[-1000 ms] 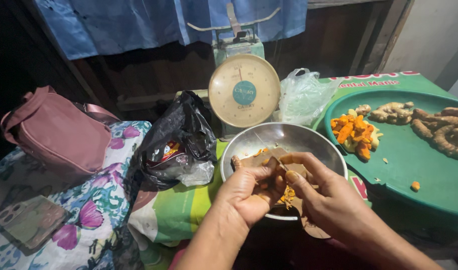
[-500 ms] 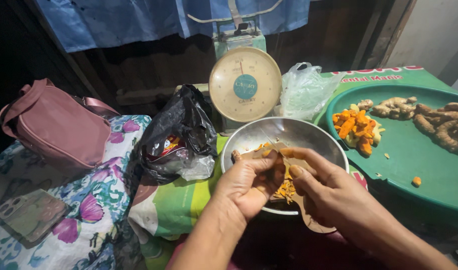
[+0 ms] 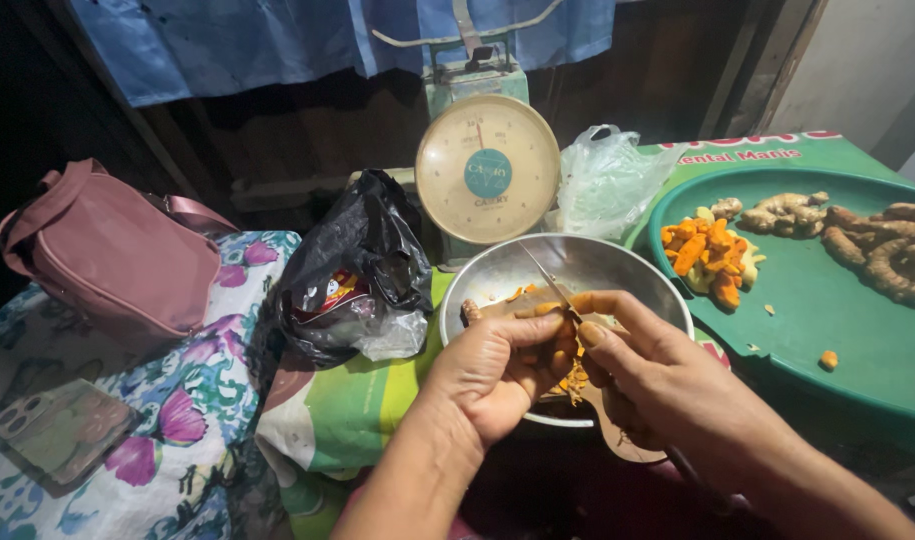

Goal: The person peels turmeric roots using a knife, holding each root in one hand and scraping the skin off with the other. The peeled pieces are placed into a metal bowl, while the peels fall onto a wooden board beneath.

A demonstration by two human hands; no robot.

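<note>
Head view: turmeric root point(image 3: 497, 312), brown-skinned with orange flesh, lay clasped in the left hand point(image 3: 497, 372) over the near rim of a steel bowl point(image 3: 497, 270); the right hand point(image 3: 657, 375) gripped a knife point(image 3: 549, 280) against it. Far: dial scale point(image 3: 487, 168). Right: green tray point(image 3: 837, 320). Left: black bag point(image 3: 362, 265).

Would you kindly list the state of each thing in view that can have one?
left hand: closed around an orange root piece
right hand: gripping a knife, blade up
metal bowl: holds peelings
green tray: carries peeled and unpeeled roots
black bag: open
pink handbag: shut
</note>
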